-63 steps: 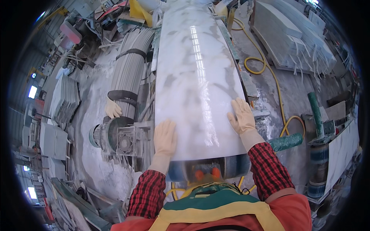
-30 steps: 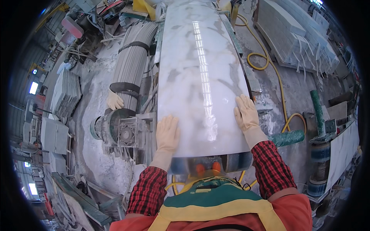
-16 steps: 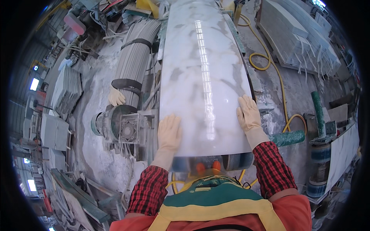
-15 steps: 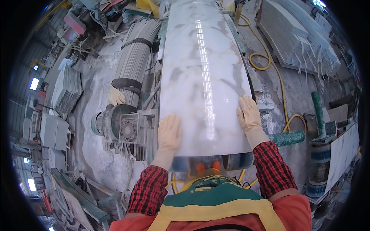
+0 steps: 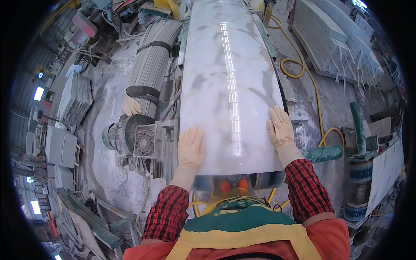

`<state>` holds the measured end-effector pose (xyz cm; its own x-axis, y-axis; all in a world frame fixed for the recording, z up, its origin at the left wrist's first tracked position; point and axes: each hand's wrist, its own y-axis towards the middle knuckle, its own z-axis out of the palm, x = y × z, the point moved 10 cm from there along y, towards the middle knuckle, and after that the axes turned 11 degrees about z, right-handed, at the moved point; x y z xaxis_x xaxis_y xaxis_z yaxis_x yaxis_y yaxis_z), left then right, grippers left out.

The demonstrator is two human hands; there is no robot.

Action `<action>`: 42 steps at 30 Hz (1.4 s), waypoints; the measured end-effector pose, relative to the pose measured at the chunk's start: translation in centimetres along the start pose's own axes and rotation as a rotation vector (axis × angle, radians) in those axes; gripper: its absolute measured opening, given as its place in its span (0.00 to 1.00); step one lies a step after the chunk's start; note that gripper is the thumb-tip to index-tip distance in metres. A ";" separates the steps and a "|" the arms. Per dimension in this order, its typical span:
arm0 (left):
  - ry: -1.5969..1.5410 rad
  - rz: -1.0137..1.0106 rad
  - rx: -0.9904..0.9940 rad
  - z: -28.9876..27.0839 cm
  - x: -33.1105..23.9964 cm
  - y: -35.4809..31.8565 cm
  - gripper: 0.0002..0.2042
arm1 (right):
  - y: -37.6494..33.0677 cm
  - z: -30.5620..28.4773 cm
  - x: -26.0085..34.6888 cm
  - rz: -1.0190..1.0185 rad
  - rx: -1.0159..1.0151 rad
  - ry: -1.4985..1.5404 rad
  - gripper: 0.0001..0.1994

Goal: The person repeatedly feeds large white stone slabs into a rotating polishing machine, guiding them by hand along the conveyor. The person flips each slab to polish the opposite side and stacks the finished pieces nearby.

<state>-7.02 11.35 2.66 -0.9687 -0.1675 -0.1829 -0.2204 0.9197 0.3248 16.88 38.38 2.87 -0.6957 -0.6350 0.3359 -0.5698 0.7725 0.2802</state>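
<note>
A long white stone slab with grey and beige marbling and a glossy face stretches away in front of me. My left hand, in a cream rubber glove, lies flat at the slab's near left edge, fingers pointing forward. At the near right edge my right hand, gloved alike, rests with its fingers stretched along the surface. Neither hand grips anything. Blue rollers show under the slab's near end.
Left of the slab stand a motor with gearbox, a strapped bundle of grey strips and a loose glove. To the right are a green roller, a yellow hose and stacked stone slabs. More stone pieces lean at far left.
</note>
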 end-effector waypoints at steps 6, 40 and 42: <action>0.004 0.008 -0.007 -0.2 -0.2 -0.3 0.24 | -0.3 -0.3 0.1 0.004 -0.007 -0.001 0.23; -0.008 -0.017 0.023 -0.4 -1.1 -2.2 0.25 | -2.5 -1.6 0.6 -0.039 -0.051 0.018 0.23; -0.006 -0.022 0.033 -0.5 -1.2 -2.3 0.25 | -2.6 -1.8 0.8 -0.037 -0.050 0.019 0.23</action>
<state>-5.40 9.28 2.59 -0.9629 -0.1858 -0.1955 -0.2378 0.9270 0.2900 18.60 35.88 3.99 -0.6658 -0.6637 0.3408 -0.5725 0.7474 0.3372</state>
